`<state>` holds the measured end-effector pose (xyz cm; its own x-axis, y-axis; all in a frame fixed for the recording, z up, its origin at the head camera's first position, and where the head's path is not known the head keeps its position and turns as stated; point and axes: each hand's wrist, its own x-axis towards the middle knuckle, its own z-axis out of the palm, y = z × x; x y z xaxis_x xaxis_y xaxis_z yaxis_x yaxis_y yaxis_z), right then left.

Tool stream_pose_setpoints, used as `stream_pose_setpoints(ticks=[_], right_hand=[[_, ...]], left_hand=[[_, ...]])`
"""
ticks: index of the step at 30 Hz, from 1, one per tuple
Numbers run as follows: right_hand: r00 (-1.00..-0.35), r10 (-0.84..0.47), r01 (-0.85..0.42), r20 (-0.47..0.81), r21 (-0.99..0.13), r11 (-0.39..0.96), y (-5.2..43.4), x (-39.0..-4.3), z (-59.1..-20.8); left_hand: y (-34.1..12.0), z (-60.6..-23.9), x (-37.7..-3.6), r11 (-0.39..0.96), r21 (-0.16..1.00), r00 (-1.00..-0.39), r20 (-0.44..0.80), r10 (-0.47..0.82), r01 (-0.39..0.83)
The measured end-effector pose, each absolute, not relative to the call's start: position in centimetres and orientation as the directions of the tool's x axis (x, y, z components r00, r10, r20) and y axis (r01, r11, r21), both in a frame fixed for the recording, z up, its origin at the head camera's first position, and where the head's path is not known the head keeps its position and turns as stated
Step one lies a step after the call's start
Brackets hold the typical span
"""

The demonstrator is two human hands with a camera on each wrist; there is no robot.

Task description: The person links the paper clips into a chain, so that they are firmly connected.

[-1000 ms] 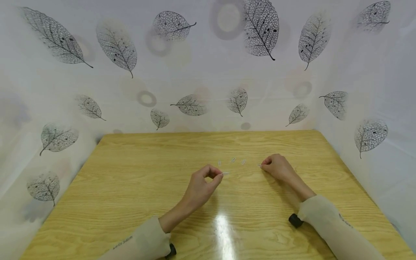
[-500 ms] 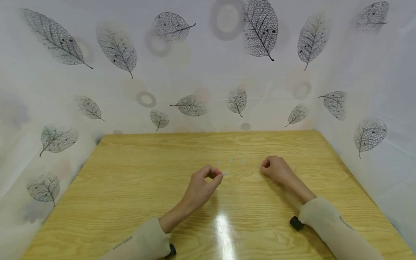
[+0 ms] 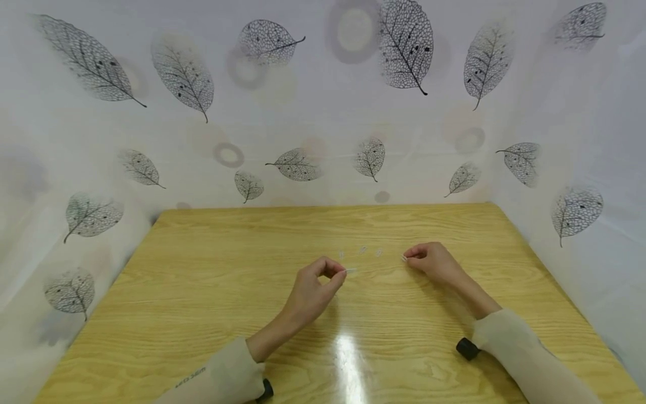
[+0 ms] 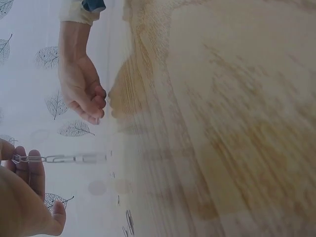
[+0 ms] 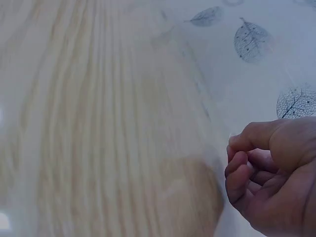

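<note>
i am pinching a short chain of paper clips [image 4: 59, 158] between the thumb and fingers of my left hand [image 3: 314, 289], holding it just above the wooden table [image 3: 202, 292], its free end pointing toward my other hand. my right hand [image 3: 433, 261] is resting on the table well apart from the left, its fingers curled in and pinching a single small clip [image 3: 404, 258] at the fingertips. three loose paper clips [image 3: 361, 251] are lying on the table between and just beyond my hands.
</note>
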<state>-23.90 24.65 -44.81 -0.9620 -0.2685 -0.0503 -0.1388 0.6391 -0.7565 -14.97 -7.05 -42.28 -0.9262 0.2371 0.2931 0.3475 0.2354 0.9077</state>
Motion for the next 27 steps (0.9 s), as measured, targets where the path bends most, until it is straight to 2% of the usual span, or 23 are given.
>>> stream_pose_setpoints(ticks=[3,7,11,27], right_hand=[[-0.955,-0.276,-0.072,-0.110,-0.815,0.575,24.3,-23.2,-43.9],[-0.925,-0.352,-0.033,-0.144,-0.892,0.451,23.6,-22.2,-42.2],[-0.895,-0.430,-0.050,-0.119,-0.931,0.361,22.4,-21.1,-40.7],[-0.874,-0.485,-0.119,0.031,-0.981,0.152,17.6,-17.7,-36.9]], left_hand=[[-7.0,-42.3,-15.0,0.234,0.909,-0.927,0.290,0.239,0.344],[-7.0,-42.3,-15.0,0.230,0.910,-0.926,0.289,0.243,0.344],[-6.9,-42.2,-15.0,0.236,0.909,-0.926,0.287,0.247,0.344],[-6.6,-42.0,-15.3,0.246,0.898,-0.918,0.304,0.254,0.365]])
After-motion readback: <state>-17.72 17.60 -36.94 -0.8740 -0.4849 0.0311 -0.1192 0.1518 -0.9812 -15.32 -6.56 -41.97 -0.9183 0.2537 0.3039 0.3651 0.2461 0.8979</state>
